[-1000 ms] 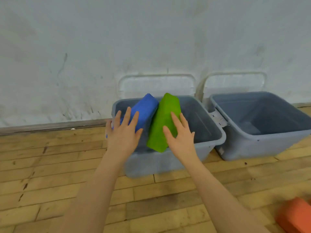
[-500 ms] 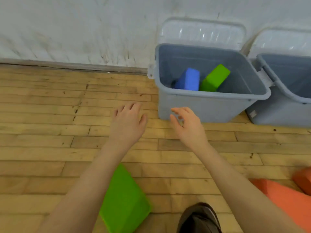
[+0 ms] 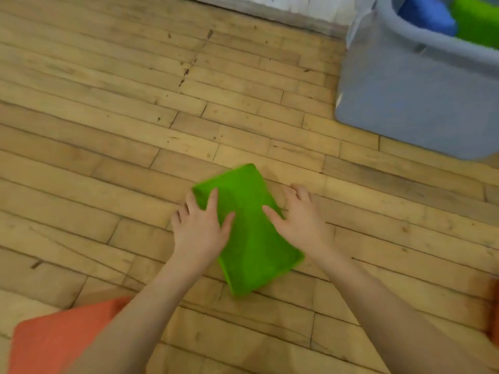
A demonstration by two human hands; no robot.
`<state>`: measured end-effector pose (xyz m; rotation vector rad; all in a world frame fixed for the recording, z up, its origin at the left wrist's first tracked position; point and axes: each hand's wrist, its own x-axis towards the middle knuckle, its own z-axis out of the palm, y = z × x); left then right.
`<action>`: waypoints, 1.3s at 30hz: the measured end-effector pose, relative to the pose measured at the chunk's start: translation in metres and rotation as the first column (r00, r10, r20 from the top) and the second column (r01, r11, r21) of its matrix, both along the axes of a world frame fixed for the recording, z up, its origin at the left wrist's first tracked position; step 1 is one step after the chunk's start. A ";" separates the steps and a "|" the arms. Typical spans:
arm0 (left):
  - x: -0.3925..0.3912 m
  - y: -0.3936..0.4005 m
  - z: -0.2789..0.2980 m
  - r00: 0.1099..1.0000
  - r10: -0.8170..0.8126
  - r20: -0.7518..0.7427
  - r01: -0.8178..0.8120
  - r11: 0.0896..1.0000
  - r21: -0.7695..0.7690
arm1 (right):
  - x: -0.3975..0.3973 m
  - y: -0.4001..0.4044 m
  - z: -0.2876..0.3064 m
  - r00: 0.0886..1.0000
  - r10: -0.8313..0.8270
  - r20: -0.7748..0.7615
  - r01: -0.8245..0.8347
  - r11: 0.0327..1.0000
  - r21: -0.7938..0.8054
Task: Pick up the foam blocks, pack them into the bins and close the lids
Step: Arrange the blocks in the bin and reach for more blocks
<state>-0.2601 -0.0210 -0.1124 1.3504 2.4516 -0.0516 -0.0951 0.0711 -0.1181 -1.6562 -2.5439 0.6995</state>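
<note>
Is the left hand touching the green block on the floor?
Touching: in the head view, the left hand lies over the green block's left edge, thumb on top.

no readable text, label, brand, number or sign on anything in view
</note>
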 end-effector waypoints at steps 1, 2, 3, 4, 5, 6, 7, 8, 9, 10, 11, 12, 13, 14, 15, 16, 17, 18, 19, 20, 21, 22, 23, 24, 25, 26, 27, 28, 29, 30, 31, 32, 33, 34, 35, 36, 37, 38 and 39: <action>0.003 -0.010 -0.010 1.000 0.004 -0.006 -0.004 1.000 -0.011 | 0.000 -0.007 -0.011 1.000 0.012 0.024 -0.011 0.999 -0.031; 0.008 -0.017 -0.017 1.000 0.002 0.009 -0.002 1.000 -0.009 | 0.000 -0.013 -0.020 0.999 0.010 0.031 -0.008 0.998 -0.070; 0.011 -0.022 -0.021 0.999 0.006 0.052 -0.006 1.000 0.006 | -0.001 -0.019 -0.024 1.000 -0.011 0.010 0.012 0.994 -0.105; 0.014 -0.024 -0.023 0.993 0.018 0.113 -0.021 0.999 0.024 | -0.002 -0.022 -0.027 0.999 -0.036 -0.033 0.031 0.991 -0.128; 0.015 -0.027 -0.023 0.984 0.034 0.172 -0.042 0.998 0.042 | -0.001 -0.025 -0.026 0.996 -0.046 -0.078 0.036 0.991 -0.131; 0.014 -0.030 -0.021 0.976 0.041 0.215 -0.055 0.997 0.062 | 0.000 -0.028 -0.024 0.993 -0.043 -0.111 0.028 0.991 -0.127; 0.012 -0.033 -0.019 0.970 0.040 0.240 -0.062 0.994 0.088 | 0.002 -0.030 -0.021 0.990 -0.036 -0.137 0.016 0.990 -0.140; 0.010 -0.037 -0.015 0.967 0.034 0.254 -0.066 0.991 0.120 | 0.004 -0.032 -0.017 0.985 -0.028 -0.169 -0.002 0.984 -0.177; 0.007 -0.042 -0.011 0.967 0.023 0.255 -0.063 0.986 0.152 | 0.005 -0.035 -0.012 0.976 -0.027 -0.218 -0.025 0.972 -0.234; 0.005 -0.045 -0.007 0.970 0.010 0.243 -0.055 0.982 0.180 | 0.006 -0.038 -0.007 0.955 -0.035 -0.296 -0.054 0.956 -0.289; 0.003 -0.048 -0.003 0.974 -0.001 0.227 -0.046 0.978 0.203 | 0.006 -0.042 -0.003 0.922 -0.052 -0.384 -0.085 0.939 -0.332; 0.001 -0.051 0.001 0.976 -0.005 0.219 -0.044 0.974 0.221 | 0.006 -0.046 0.002 0.884 -0.072 -0.462 -0.110 0.928 -0.355; 0.000 -0.054 0.005 0.975 -0.002 0.222 -0.052 0.970 0.238 | 0.007 -0.051 0.006 0.854 -0.088 -0.513 -0.123 0.923 -0.364; -0.003 -0.057 0.009 0.973 0.000 0.230 -0.060 0.965 0.255 | 0.007 -0.056 0.009 0.832 -0.099 -0.546 -0.128 0.923 -0.362; -0.005 -0.062 0.012 0.969 -0.001 0.247 -0.068 0.960 0.271 | 0.007 -0.060 0.012 0.819 -0.106 -0.565 -0.127 0.925 -0.357; -0.008 -0.068 0.015 0.962 0.000 0.273 -0.081 0.954 0.287 | 0.005 -0.063 0.016 0.811 -0.106 -0.576 -0.127 0.928 -0.349; -0.011 -0.075 0.019 0.953 0.010 0.302 -0.105 0.949 0.299 | 0.002 -0.067 0.018 0.808 -0.094 -0.581 -0.134 0.932 -0.337; -0.014 -0.083 0.022 0.949 0.030 0.313 -0.129 0.944 0.303 | -0.004 -0.072 0.022 0.803 -0.071 -0.592 -0.153 0.935 -0.320; -0.017 -0.092 0.025 0.957 0.060 0.283 -0.145 0.945 0.293 | -0.010 -0.077 0.025 0.796 -0.043 -0.603 -0.174 0.939 -0.296; -0.021 -0.101 0.027 0.975 0.095 0.203 -0.150 0.950 0.273 | -0.018 -0.084 0.028 0.790 -0.012 -0.612 -0.190 0.946 -0.263; -0.025 -0.113 0.029 0.986 0.131 0.099 -0.153 0.955 0.253 | -0.026 -0.093 0.030 0.787 0.021 -0.617 -0.193 0.958 -0.214; -0.028 -0.125 0.029 0.985 0.172 0.014 -0.170 0.955 0.243 | -0.035 -0.102 0.033 0.790 0.052 -0.611 -0.181 0.972 -0.150; -0.031 -0.138 0.029 0.975 0.218 -0.030 -0.205 0.948 0.242 | -0.042 -0.110 0.033 0.799 0.078 -0.597 -0.158 0.984 -0.083; -0.032 -0.152 0.028 0.961 0.275 -0.043 -0.256 0.935 0.246 | -0.048 -0.119 0.034 0.811 0.094 -0.577 -0.136 0.990 -0.030; -0.032 -0.165 0.026 0.943 0.329 -0.045 -0.310 0.920 0.241 | -0.053 -0.127 0.034 0.830 0.096 -0.549 -0.114 0.993 0.001; -0.031 -0.177 0.022 0.929 0.365 -0.056 -0.347 0.915 0.205 | -0.057 -0.134 0.034 0.853 0.099 -0.513 -0.104 0.994 0.019; -0.029 -0.190 0.017 0.921 0.381 -0.076 -0.368 0.919 0.141 | -0.060 -0.140 0.034 0.876 0.114 -0.468 -0.108 0.993 0.040; -0.027 -0.202 0.010 0.915 0.393 -0.086 -0.389 0.919 0.067 | -0.063 -0.146 0.034 0.894 0.139 -0.427 -0.121 0.990 0.069; -0.026 -0.214 0.003 0.906 0.416 -0.080 -0.418 0.909 -0.003 | -0.067 -0.152 0.034 0.903 0.168 -0.395 -0.139 0.985 0.103; -0.026 -0.225 -0.003 0.890 0.451 -0.065 -0.454 0.889 -0.063 | -0.071 -0.158 0.035 0.907 0.199 -0.370 -0.159 0.978 0.137; -0.026 -0.234 -0.008 0.873 0.484 -0.056 -0.487 0.867 -0.101 | -0.076 -0.163 0.036 0.910 0.227 -0.348 -0.180 0.970 0.161; -0.026 -0.241 -0.012 0.861 0.505 -0.052 -0.508 0.854 -0.116 | -0.081 -0.167 0.037 0.912 0.252 -0.325 -0.202 0.963 0.180; -0.025 -0.245 -0.015 0.859 0.509 -0.049 -0.511 0.852 -0.115 | -0.085 -0.170 0.037 0.912 0.279 -0.301 -0.227 0.954 0.196; -0.024 -0.246 -0.016 0.865 0.499 -0.049 -0.501 0.859 -0.101 | -0.088 -0.173 0.037 0.909 0.309 -0.280 -0.255 0.943 0.214; -0.024 -0.245 -0.016 0.873 0.486 -0.051 -0.489 0.869 -0.082 | -0.089 -0.176 0.037 0.905 0.337 -0.261 -0.280 0.932 0.232; -0.027 -0.242 -0.014 0.874 0.483 -0.051 -0.486 0.872 -0.060 | -0.090 -0.178 0.036 0.900 0.363 -0.242 -0.304 0.920 0.248; -0.030 -0.239 -0.011 0.866 0.499 -0.043 -0.500 0.865 -0.036 | -0.090 -0.179 0.036 0.895 0.388 -0.221 -0.328 0.907 0.263; -0.036 -0.236 -0.007 0.851 0.525 -0.021 -0.525 0.851 -0.006 | -0.089 -0.181 0.035 0.889 0.409 -0.204 -0.348 0.895 0.277; -0.041 -0.233 -0.002 0.834 0.551 0.011 -0.551 0.834 0.036 | -0.088 -0.182 0.035 0.885 0.423 -0.192 -0.362 0.887 0.288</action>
